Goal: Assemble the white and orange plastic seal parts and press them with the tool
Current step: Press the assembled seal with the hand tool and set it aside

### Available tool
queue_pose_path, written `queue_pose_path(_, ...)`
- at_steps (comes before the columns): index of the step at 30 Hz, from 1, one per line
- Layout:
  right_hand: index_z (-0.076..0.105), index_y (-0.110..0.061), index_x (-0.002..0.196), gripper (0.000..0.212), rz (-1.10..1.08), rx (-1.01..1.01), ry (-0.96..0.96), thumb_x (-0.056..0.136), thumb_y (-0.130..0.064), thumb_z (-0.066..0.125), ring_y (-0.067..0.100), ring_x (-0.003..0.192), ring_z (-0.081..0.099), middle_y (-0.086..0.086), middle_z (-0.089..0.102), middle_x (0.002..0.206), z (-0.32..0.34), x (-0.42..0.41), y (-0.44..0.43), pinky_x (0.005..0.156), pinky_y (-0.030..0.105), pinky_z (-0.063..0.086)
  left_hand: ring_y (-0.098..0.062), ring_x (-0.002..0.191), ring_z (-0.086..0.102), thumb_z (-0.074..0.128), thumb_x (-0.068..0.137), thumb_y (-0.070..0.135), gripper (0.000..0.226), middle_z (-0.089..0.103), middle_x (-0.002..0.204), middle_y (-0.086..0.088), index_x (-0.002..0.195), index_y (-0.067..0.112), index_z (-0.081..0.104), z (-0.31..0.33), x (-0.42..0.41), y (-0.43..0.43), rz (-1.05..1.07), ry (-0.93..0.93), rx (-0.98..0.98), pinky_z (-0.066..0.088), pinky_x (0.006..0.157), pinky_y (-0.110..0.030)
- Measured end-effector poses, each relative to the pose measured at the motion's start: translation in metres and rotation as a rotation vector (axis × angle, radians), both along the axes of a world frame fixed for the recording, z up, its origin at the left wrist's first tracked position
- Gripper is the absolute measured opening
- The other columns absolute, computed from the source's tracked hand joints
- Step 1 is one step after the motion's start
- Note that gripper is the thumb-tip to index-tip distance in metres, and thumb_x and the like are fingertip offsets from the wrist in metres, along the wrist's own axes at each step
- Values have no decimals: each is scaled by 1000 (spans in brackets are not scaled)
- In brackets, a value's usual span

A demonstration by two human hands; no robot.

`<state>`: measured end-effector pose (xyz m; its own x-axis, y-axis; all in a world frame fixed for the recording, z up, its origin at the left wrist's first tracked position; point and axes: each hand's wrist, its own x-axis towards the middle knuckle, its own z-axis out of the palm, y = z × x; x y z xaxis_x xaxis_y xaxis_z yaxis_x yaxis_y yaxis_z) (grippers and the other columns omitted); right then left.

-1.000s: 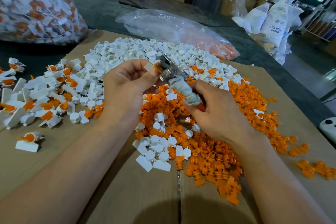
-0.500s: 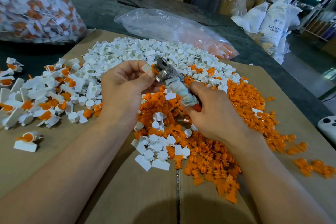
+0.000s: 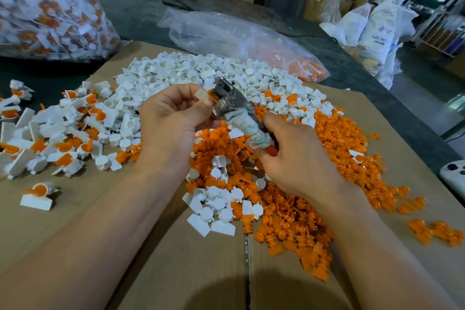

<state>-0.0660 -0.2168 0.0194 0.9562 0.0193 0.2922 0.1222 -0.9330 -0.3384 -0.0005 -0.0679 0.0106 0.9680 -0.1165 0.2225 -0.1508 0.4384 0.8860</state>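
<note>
The left hand [image 3: 173,118] pinches the seal [image 3: 201,95], likely light rigid plastic best held by its flat tab, at the metal head of the tool [image 3: 230,99], whose wrapped handle the right hand [image 3: 297,158] grips.

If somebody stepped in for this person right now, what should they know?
The left hand pinches a white-and-orange seal at the metal head of the tool.
The right hand grips its wrapped handle.
Done: assembled seals lie far left on the cardboard.
Left: press this seal, then work through the loose white parts and orange parts.
</note>
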Motion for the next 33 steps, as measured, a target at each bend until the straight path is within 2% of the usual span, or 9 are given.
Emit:
queue_pose_path(5, 38, -22, 82, 23, -10, -4, 3, 86, -28, 60, 10, 56, 43, -9, 42, 62, -3, 2, 1, 46, 30, 30, -11, 52, 63, 59, 80, -9, 20, 65, 55, 3, 69, 7, 59, 2, 0, -1, -8, 34, -20, 49, 48, -18)
queue_pose_path(10, 44, -23, 87, 28, -74, 38, 33, 80, -47, 56, 4, 63, 42, -14, 43, 72, 0, 5, -6, 51, 22, 29, -15, 49, 63, 64, 77, -7, 16, 64, 54, -3, 68, 6, 60, 3, 1, 1, -20, 114, -7, 48, 45, -18)
queue_pose_path(15, 44, -28, 89, 29, -186, 91, 9, 78, -50, 59, 2, 65, 44, -14, 47, 75, 5, 5, -24, 51, 21, 27, -16, 49, 64, 63, 76, -8, 15, 65, 54, -5, 69, 5, 61, 5, 3, 3, -66, 201, 3, 47, 42, -17)
queue_pose_path(18, 44, -25, 95, 38, -285, 47, 18, 76, -55, 59, 6, 70, 46, -11, 48, 81, 4, 7, -34, 53, 23, 29, -19, 51, 66, 58, 82, -6, 10, 65, 57, -12, 76, 3, 61, 6, 2, 2, -91, 247, 9, 48, 41, -18)
queue_pose_path(22, 50, -17, 105, 53, -394, -62, 64, 74, -59, 60, 13, 82, 44, -5, 48, 91, -1, 11, -43, 60, 28, 29, -20, 50, 66, 58, 84, -5, 12, 60, 65, -18, 75, 3, 61, 6, 1, 1, -82, 252, 55, 48, 41, -18)
queue_pose_path(27, 42, -20, 91, 52, -408, -141, 132, 70, -63, 61, 15, 80, 41, -6, 40, 81, -4, 14, -44, 63, 29, 28, -20, 47, 64, 61, 83, -3, 16, 61, 52, -7, 69, 5, 64, 4, 0, 2, -79, 221, 120, 47, 40, -18)
queue_pose_path(30, 48, -17, 101, 59, -404, -177, 161, 69, -65, 60, 17, 86, 44, -3, 44, 91, -6, 16, -43, 70, 31, 33, -19, 46, 63, 63, 82, -2, 16, 61, 50, -4, 68, 5, 65, 4, -1, 2, -75, 197, 153, 47, 40, -19)
queue_pose_path(33, 51, -13, 114, 72, -401, -183, 168, 67, -66, 61, 22, 101, 50, 4, 53, 107, -8, 17, -43, 78, 34, 36, -19, 45, 62, 63, 81, -2, 17, 62, 51, -4, 66, 5, 65, 4, -2, 1, -75, 182, 175, 46, 40, -19)
